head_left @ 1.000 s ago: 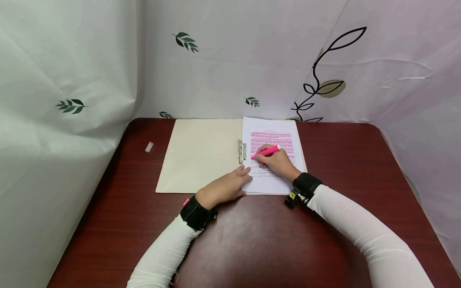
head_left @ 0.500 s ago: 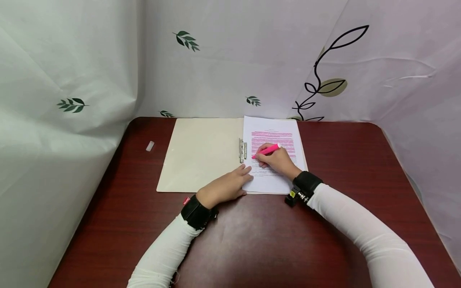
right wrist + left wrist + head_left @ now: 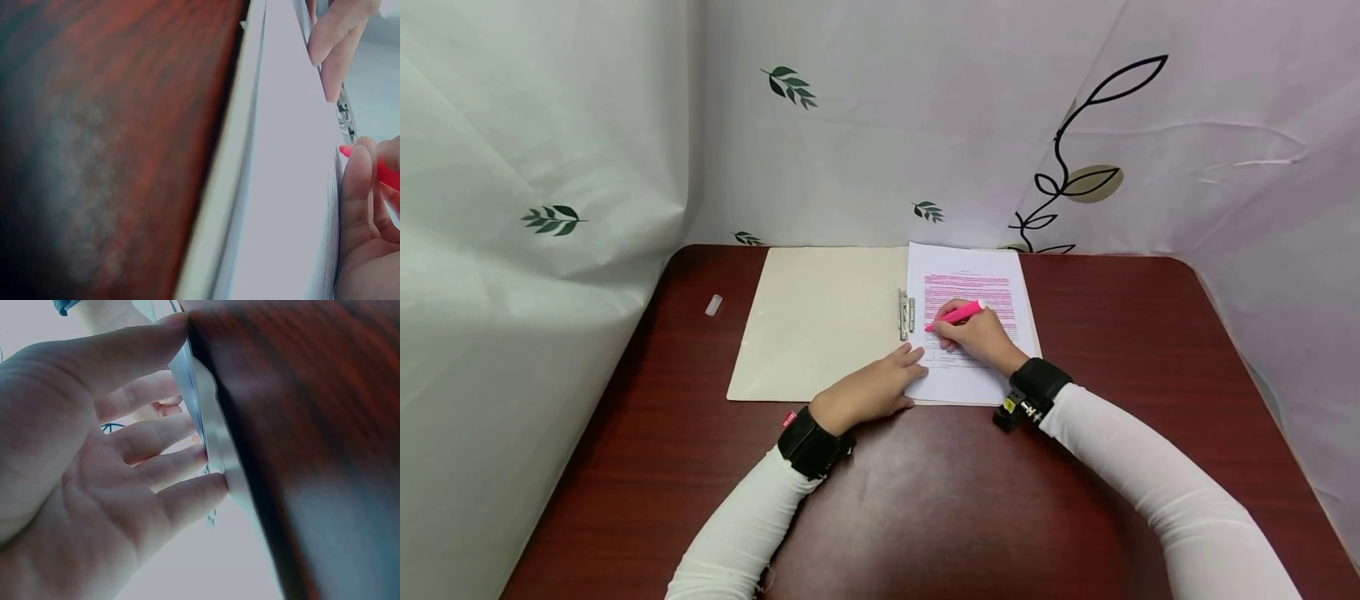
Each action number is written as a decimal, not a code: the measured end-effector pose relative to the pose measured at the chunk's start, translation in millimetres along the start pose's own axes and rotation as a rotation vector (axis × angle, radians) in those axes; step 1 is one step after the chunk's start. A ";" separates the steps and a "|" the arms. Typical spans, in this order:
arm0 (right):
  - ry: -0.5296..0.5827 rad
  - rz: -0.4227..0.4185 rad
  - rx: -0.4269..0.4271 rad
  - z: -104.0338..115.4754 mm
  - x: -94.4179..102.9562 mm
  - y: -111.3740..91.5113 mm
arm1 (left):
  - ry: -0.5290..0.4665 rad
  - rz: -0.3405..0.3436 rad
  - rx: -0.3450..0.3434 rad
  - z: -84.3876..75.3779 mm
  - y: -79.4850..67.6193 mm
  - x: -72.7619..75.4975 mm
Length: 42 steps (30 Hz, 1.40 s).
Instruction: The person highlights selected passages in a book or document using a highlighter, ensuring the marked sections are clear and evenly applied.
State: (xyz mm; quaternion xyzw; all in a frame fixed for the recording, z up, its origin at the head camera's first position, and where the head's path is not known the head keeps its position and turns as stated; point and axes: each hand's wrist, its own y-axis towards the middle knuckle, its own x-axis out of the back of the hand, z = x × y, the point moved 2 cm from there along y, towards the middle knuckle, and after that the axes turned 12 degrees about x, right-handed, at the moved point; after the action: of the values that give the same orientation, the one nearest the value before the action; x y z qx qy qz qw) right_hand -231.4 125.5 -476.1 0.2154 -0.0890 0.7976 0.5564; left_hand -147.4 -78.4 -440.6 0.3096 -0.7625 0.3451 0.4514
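Observation:
A pink highlighter point(image 3: 964, 312) is pinched between the thumb and fingers of my right hand point(image 3: 981, 336). Its tip touches the printed sheet point(image 3: 958, 385) at the left end of a text line, just under several lines marked pink. My left hand point(image 3: 872, 388) rests with spread fingers on the lower left edge of the sheet and the folder beside it. In the left wrist view its fingertips point(image 3: 215, 482) press on the paper and folder edge. The sheet lies on the right side of an open cream folder point(image 3: 820, 325), next to a metal clip point(image 3: 904, 315). The right wrist view shows the highlighter's tip point(image 3: 345, 150).
A small whitish cap-like piece point(image 3: 713, 305) lies on the dark red-brown table point(image 3: 1112, 333), left of the folder. A pale curtain point(image 3: 865, 125) with leaf prints hangs along the table's back edge and sides.
The head view has shifted very slightly. Both hands stay in nearly the same place, and the highlighter's tip remains at the left end of the line.

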 end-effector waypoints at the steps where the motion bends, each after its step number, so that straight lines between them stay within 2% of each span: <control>1: -0.001 0.000 -0.004 0.2 -0.1 -0.2 | 0.001 -0.001 -0.001 0.0 0.1 -0.1; 16: -0.007 0.005 -0.019 0.3 2.5 -1.8 | -0.003 0.013 0.017 -0.5 0.5 0.0; 42: -0.039 0.018 -0.031 2.9 10.0 -6.4 | 0.001 0.009 0.008 1.1 0.2 0.0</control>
State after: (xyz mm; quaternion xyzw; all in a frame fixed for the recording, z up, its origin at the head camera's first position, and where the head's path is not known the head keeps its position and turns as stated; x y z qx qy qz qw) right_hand -227.6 135.2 -469.7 0.2214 -0.1144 0.7967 0.5507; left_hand -148.0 -79.1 -441.1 0.3080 -0.7621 0.3504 0.4490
